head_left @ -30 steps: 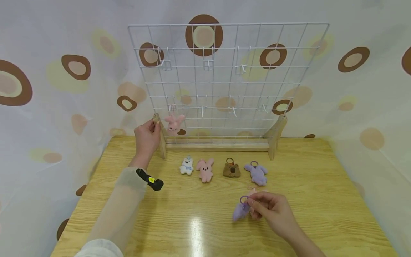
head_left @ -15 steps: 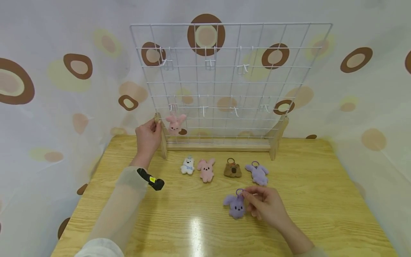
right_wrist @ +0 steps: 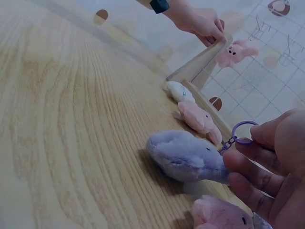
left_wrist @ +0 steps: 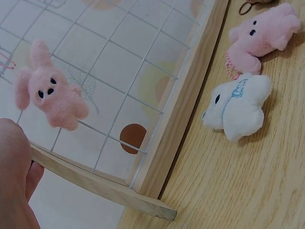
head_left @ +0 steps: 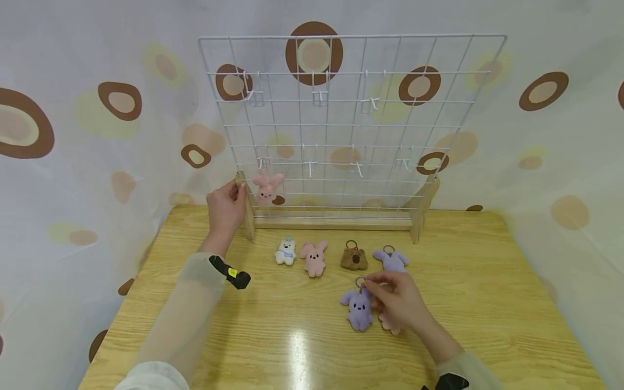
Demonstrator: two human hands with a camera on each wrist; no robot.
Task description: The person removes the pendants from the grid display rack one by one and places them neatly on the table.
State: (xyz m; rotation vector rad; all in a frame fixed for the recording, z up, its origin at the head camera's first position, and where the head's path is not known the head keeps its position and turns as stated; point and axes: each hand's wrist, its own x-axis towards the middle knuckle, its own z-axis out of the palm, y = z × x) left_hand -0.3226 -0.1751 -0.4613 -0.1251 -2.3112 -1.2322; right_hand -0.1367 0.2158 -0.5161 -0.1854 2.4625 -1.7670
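My left hand [head_left: 226, 210] grips the top of the wooden side leg [head_left: 250, 214] of a white wire grid rack [head_left: 336, 125]. With thumb and forefinger, my right hand [head_left: 401, 302] pinches the purple ring [right_wrist: 245, 124] of a lilac bunny plush keychain [head_left: 359, 311]. The plush is face up at the table, its short chain running to the ring. Partly hidden under the right hand is a pink plush [head_left: 389, 322]. Behind that hand lies another lilac plush [head_left: 391, 261]. A pink bunny plush [left_wrist: 52, 93] hangs from a hook close to my left hand.
A white bear plush [head_left: 285, 252], a pink plush [head_left: 314, 259] and a brown bear plush [head_left: 353, 259] lie in a row before the rack's wooden base bar [head_left: 331, 223]. Several white hooks [head_left: 319, 96] stick out from the grid in two rows. A patterned cloth [head_left: 122, 216] surrounds the table [head_left: 487, 303].
The lilac bunny keychain swung from a blurred, sideways pose to face up, a little left. My right hand moved slightly away from me, keeping the ring. My left hand stayed on the leg.
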